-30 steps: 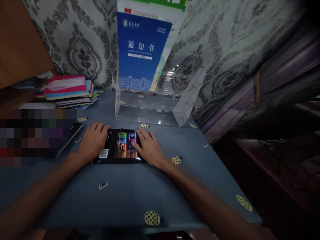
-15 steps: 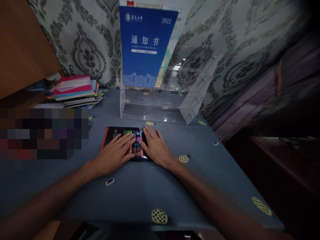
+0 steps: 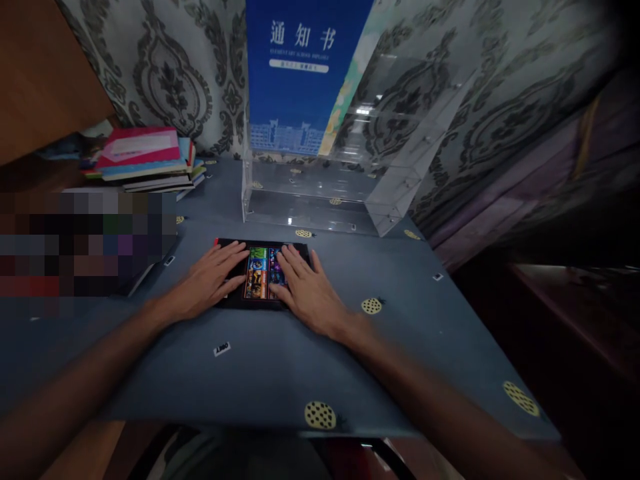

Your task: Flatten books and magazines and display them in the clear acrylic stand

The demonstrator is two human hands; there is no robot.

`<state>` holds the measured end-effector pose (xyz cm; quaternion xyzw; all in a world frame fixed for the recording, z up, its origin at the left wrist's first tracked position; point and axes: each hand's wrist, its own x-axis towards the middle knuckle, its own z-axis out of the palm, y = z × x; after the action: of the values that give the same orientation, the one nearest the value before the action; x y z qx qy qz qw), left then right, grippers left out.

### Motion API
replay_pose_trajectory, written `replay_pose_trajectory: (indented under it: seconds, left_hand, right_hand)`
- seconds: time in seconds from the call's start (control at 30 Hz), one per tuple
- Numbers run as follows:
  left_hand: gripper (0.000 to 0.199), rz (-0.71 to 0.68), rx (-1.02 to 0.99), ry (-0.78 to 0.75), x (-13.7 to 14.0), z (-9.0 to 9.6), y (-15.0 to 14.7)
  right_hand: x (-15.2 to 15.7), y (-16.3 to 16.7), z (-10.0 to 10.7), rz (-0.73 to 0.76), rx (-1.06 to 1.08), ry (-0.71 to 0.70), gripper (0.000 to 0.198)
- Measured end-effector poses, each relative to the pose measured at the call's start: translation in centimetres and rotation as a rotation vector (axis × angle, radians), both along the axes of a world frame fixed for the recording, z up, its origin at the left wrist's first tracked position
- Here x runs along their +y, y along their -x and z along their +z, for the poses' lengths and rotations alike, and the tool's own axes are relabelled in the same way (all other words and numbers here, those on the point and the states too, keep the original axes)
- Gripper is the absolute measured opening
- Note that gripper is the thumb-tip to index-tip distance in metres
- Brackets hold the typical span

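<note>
A black book (image 3: 258, 273), or a thin box of that shape, lies flat on the blue-grey table cover (image 3: 280, 373). It has a red left edge and panels of colourful pictures on top. Resting on its left part is my left hand (image 3: 211, 280), laid flat with the fingers stretched out. My right hand (image 3: 311, 290) lies flat over the right part, fingers extended and thumb apart, hiding some of the pictures. Between the two hands the bright panels show. Neither hand grips anything.
Behind the book stands a clear acrylic rack (image 3: 310, 210) holding a blue booklet (image 3: 305, 87). Stacked books (image 3: 143, 157) sit at the back left, near a wooden panel (image 3: 45, 80). A blurred-out patch covers the left side. The table's right edge drops into darkness.
My left hand has slid left across the book, uncovering more of the picture panels. My right hand now covers more of the right-hand panels. The view has shifted slightly.
</note>
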<state>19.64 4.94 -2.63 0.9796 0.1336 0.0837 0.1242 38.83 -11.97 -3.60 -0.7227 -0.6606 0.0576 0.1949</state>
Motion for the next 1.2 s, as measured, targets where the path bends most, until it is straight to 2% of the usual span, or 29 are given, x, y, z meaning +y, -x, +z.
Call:
replay_pose_trajectory:
  seconds: [0.23, 0.47, 0.6, 0.77, 0.93, 1.1, 1.2]
  left_hand:
    - [0.057, -0.012, -0.025, -0.004, 0.0, 0.1, 0.0]
    - [0.057, -0.026, -0.032, -0.025, 0.1, -0.1, 0.0]
    - [0.059, -0.047, -0.044, -0.057, 0.3, -0.2, 0.1]
    - [0.07, -0.114, -0.056, -0.132, 0.0, 0.0, 0.2]
    - [0.077, -0.194, -0.025, -0.178, -1.4, 0.6, 0.1]
    - [0.073, -0.179, -0.015, -0.189, -2.1, 0.6, 0.0]
    - [0.071, -0.179, -0.02, -0.187, -2.1, 0.7, -0.2]
  right_hand:
    - [-2.2, 2.8, 0.6, 0.198, 0.014, 0.026, 0.071]
    - [-5.1, 3.7, 1.8, 0.354, 0.082, 0.068, 0.064]
    - [-6.8, 2.8, 1.9, 0.318, 0.097, 0.055, 0.064]
    - [-7.6, 1.6, 1.9, 0.2, -0.029, 0.086, 0.061]
    - [-6.7, 0.4, 1.9, 0.153, -0.121, 0.106, 0.062]
    - [-5.7, -0.8, 2.0, 0.179, -0.175, 0.088, 0.074]
    - [-4.7, -1.1, 2.3, 0.176, -0.16, 0.05, 0.065]
